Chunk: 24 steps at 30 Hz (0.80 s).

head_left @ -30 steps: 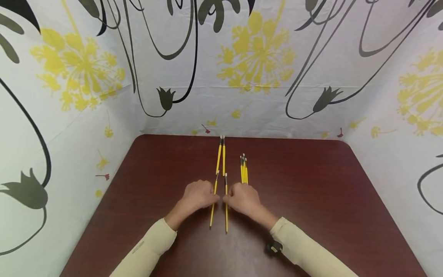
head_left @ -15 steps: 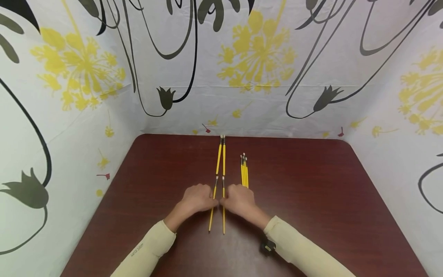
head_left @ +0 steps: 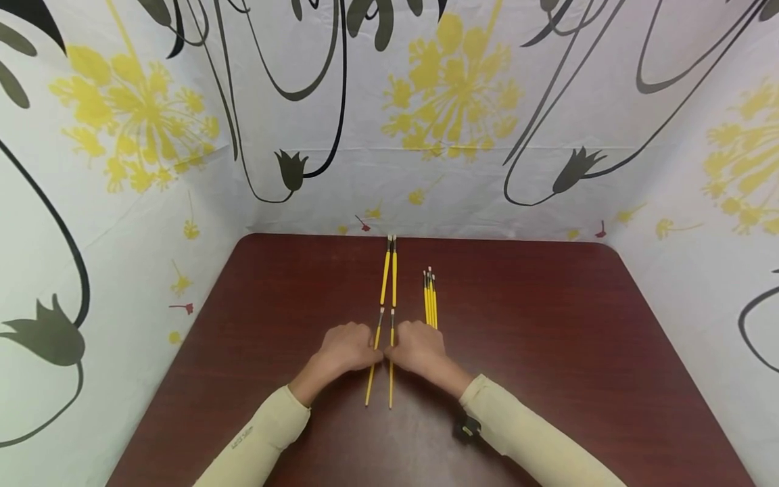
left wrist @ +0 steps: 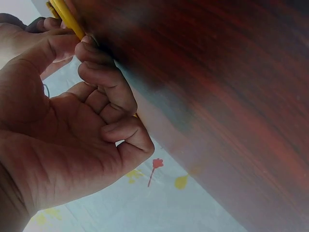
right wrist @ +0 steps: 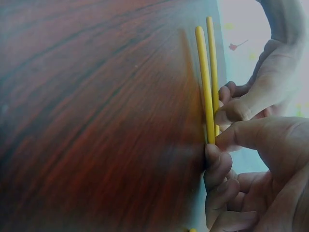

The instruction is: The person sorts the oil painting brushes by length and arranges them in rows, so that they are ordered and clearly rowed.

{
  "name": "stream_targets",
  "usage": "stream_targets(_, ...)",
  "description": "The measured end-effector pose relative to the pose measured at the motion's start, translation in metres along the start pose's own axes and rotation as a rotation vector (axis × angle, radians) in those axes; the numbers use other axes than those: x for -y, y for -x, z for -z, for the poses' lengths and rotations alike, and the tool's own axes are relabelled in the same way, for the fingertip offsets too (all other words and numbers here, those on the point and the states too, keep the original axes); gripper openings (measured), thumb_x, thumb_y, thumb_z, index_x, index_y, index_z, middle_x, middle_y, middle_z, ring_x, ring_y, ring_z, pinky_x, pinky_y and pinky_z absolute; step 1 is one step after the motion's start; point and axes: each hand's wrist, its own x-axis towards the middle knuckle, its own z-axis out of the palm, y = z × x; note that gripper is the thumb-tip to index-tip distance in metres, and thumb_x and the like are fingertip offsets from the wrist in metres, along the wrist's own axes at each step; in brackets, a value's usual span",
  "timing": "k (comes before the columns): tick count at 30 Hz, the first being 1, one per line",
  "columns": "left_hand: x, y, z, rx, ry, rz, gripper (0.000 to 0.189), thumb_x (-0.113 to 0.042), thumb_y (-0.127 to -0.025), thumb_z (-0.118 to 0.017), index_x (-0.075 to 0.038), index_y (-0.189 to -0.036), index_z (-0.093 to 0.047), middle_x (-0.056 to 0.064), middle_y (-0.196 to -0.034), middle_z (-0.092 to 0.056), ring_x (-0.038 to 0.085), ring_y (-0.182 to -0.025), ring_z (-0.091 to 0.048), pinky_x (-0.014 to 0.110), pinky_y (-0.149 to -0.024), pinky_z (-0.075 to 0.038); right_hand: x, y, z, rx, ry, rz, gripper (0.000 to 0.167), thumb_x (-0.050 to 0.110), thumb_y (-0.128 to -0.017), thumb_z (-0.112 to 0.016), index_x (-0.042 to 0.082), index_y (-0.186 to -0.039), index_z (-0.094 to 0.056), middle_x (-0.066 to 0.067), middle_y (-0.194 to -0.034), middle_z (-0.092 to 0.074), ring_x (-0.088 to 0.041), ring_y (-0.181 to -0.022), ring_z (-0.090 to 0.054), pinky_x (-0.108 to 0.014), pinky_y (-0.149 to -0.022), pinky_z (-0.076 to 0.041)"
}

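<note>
In the head view my left hand [head_left: 349, 347] pinches a thin yellow paintbrush [head_left: 369, 387] between thumb and fingers. Close beside it, my right hand [head_left: 420, 348] pinches a second yellow paintbrush [head_left: 391, 389]. Both brushes point their bristles away from me, low over or on the table; contact is hard to tell. Just beyond their tips lie two more paintbrushes, a left one [head_left: 385, 279] and a right one [head_left: 394, 281], bristle ends nearly touching. The right wrist view shows the yellow handle [right wrist: 204, 82] in my right fingers, with the other handle [right wrist: 211, 53] behind it.
A bundle of several yellow paintbrushes [head_left: 430, 304] lies just beyond my right hand, partly hidden by it. The dark red-brown table [head_left: 548, 338] meets a flower-printed cloth [head_left: 365, 135] at its back and sides. A small black device [head_left: 467, 429] hangs at my right cuff.
Both held brushes have shifted slightly toward me, and the right one has moved left, now lining up with the far pair. In the last half second they barely move.
</note>
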Motion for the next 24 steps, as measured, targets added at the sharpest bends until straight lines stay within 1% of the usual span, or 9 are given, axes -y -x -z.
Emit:
stream_targets(7, 0.0005, -0.0016, -0.0024, -0.012, -0.008, 0.006, 0.047, -0.033, -0.083, -0.069, -0.025, -0.049, -0.038, -0.013, -0.046, -0.028, 0.010, -0.045, -0.029, 0.028, -0.045, -0.024, -0.0009, -0.0010, -0.0005, -0.004, 0.000, 0.001, 0.046, 0.037, -0.083, -0.076, 0.022, -0.053, -0.044, 0.007, -0.050, -0.039, -0.016, -0.047, -0.044, -0.035, -0.044, -0.037)
stream_targets(15, -0.0009, 0.0012, -0.0010, -0.014, -0.007, 0.002, 0.048, -0.035, -0.085, -0.069, -0.024, -0.049, -0.037, -0.012, -0.047, -0.028, 0.011, -0.047, -0.030, 0.030, -0.046, -0.026, -0.0021, 0.0002, -0.0002, -0.010, 0.016, 0.010, 0.051, 0.037, -0.084, -0.074, 0.023, -0.050, -0.040, 0.010, -0.047, -0.032, -0.014, -0.045, -0.040, -0.034, -0.042, -0.034)
stream_targets(18, -0.0015, 0.0024, -0.0004, -0.019, -0.004, -0.004, 0.048, -0.034, -0.085, -0.068, -0.024, -0.049, -0.037, -0.012, -0.046, -0.028, 0.011, -0.047, -0.030, 0.030, -0.046, -0.027, -0.0017, 0.0014, 0.0005, -0.013, 0.010, 0.011, 0.054, 0.039, -0.087, -0.073, 0.023, -0.049, -0.039, 0.010, -0.046, -0.031, -0.013, -0.045, -0.038, -0.033, -0.042, -0.033)
stream_targets(22, -0.0024, 0.0043, 0.0002, -0.020, -0.002, 0.000, 0.046, -0.032, -0.085, -0.065, -0.025, -0.049, -0.037, -0.012, -0.046, -0.028, 0.011, -0.046, -0.030, 0.030, -0.046, -0.027, -0.0020, 0.0031, 0.0007, -0.006, -0.014, 0.011, 0.059, 0.046, -0.093, -0.072, 0.023, -0.050, -0.040, 0.010, -0.046, -0.030, -0.013, -0.045, -0.038, -0.033, -0.042, -0.033)
stream_targets(24, -0.0030, 0.0054, 0.0013, -0.028, 0.000, 0.004, 0.047, -0.032, -0.086, -0.064, -0.024, -0.048, -0.038, -0.012, -0.046, -0.027, 0.012, -0.046, -0.030, 0.030, -0.046, -0.028, -0.0031, 0.0039, 0.0003, -0.001, -0.026, 0.013, 0.060, 0.050, -0.094, -0.071, 0.023, -0.050, -0.039, 0.011, -0.047, -0.030, -0.012, -0.045, -0.036, -0.032, -0.042, -0.033)
